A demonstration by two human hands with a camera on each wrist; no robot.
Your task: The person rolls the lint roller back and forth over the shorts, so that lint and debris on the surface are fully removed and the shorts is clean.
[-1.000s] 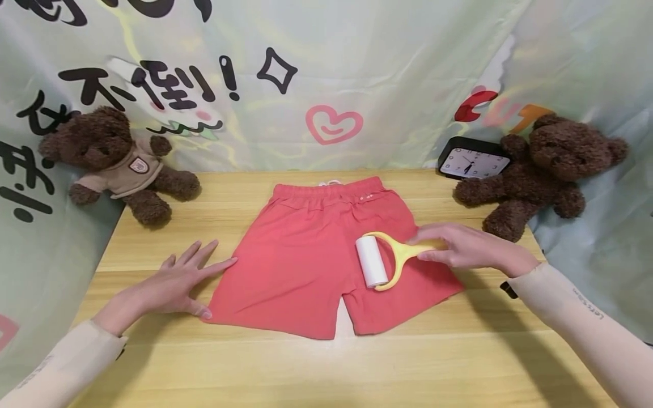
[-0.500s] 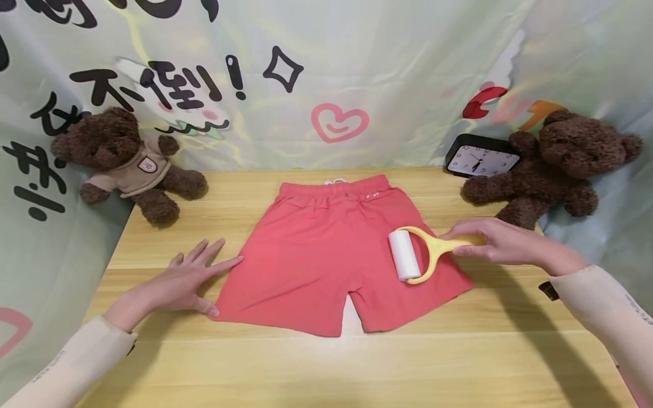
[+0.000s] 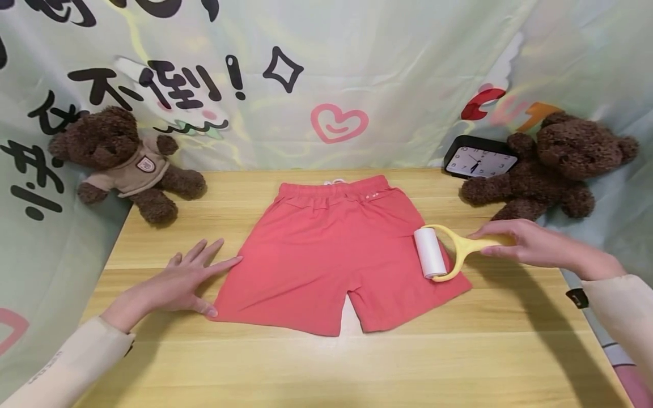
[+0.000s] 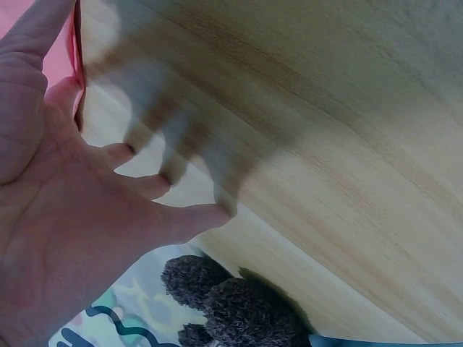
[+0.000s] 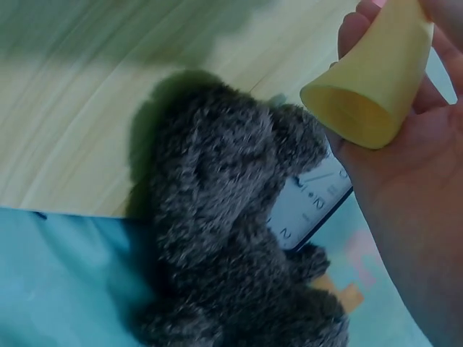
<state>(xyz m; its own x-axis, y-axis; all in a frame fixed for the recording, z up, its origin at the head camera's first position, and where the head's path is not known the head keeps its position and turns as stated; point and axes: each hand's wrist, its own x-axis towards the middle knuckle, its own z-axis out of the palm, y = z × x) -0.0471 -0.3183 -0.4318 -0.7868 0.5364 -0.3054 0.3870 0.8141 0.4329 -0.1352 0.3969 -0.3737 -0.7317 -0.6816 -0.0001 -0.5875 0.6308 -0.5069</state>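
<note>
Red shorts [image 3: 301, 255] lie flat on the wooden table, waistband toward the back wall. My left hand [image 3: 178, 283] is spread at their left edge, thumb and index fingertip on the fabric and the other fingers over the wood. In the left wrist view that hand [image 4: 79, 188] shows its palm side with fingers extended. My right hand [image 3: 546, 246] grips the yellow handle of a lint roller [image 3: 430, 253], whose white roll lies over the right leg near its outer edge. The right wrist view shows the hollow end of the handle [image 5: 369, 94] in my fingers.
A brown teddy bear [image 3: 132, 164] in a beige top sits at the back left. Another brown bear [image 3: 546, 164] sits at the back right, against a black-framed clock [image 3: 480, 157]. A printed cloth [image 3: 398, 73] hangs behind the table [image 3: 285, 368].
The right hand has drawn the lint roller rightward across the right leg toward its outer edge. The left hand keeps its place on the shorts; the head view has shifted slightly.
</note>
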